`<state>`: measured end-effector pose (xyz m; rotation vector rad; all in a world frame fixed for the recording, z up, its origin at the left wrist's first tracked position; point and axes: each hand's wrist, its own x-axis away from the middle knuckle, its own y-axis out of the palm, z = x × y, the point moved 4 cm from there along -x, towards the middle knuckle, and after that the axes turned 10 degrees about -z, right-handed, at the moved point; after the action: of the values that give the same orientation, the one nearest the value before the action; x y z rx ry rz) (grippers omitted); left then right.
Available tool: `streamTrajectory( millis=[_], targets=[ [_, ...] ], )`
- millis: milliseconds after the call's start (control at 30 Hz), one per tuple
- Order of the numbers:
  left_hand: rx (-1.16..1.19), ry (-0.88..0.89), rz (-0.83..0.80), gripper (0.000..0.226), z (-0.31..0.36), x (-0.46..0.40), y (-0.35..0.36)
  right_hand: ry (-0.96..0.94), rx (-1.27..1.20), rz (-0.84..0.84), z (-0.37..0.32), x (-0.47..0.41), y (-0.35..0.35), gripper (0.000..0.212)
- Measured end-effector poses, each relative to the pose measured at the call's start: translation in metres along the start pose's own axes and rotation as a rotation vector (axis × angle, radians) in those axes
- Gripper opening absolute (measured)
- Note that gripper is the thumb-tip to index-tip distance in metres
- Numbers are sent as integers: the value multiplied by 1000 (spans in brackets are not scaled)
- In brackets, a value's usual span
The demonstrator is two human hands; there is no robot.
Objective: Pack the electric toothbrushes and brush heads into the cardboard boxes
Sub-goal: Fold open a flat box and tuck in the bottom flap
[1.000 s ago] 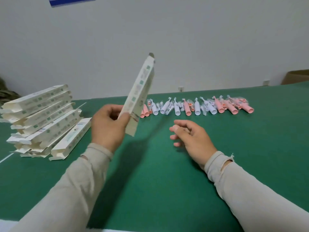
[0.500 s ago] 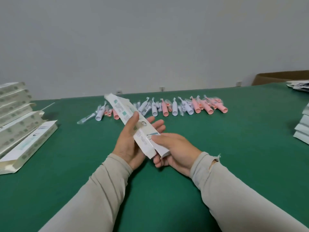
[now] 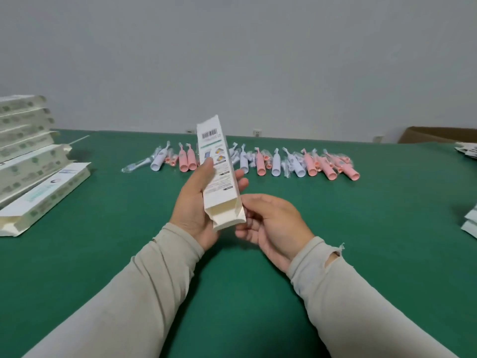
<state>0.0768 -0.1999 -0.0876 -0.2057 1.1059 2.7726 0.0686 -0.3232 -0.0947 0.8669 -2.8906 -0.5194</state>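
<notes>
My left hand [image 3: 196, 202] grips a long white cardboard box [image 3: 216, 164] around its middle, holding it upright above the green table [image 3: 361, 228]. Its open end with unfolded flaps faces me at the bottom. My right hand [image 3: 271, 223] touches the right flap of that open end with its fingertips. Behind the box, a row of pink and white electric toothbrushes [image 3: 304, 164] and bagged brush heads lies across the table.
A stack of white cardboard boxes [image 3: 28, 156] stands at the far left, one leaning at its foot. More boxes [image 3: 471, 223] show at the right edge. A brown carton [image 3: 438, 135] sits at the back right by the wall.
The box has turned from slanting left to nearly upright, its open end now facing me. My right hand has slid from under the box to its right flap.
</notes>
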Motion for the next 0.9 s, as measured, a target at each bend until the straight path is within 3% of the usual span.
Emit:
streamTrajectory(
  millis=[100,300,400,500,600,767,867,900],
  targets=[
    [50,-54,-34,31,-3,3,5,55,120,-44,8,1,7,18],
    [88,-17,167,17,3,-2,-9,-150,324,262,-4,-3,-8,16],
    [95,13,237,18,4,-2,-18,-286,496,189,-10,0,-4,8],
    [133,37,259,26,5,-1,-21,-350,658,86,-6,5,9,18],
    [150,30,288,31,5,1,-22,-366,810,109,-4,8,14,24],
    [140,0,270,42,4,1,-20,-389,796,110,-7,9,13,22],
    [109,13,198,10,1,1,-12,-392,782,116,-5,8,13,23],
    [113,29,197,9,-1,0,-12,-396,793,127,-4,7,13,23]
  ],
)
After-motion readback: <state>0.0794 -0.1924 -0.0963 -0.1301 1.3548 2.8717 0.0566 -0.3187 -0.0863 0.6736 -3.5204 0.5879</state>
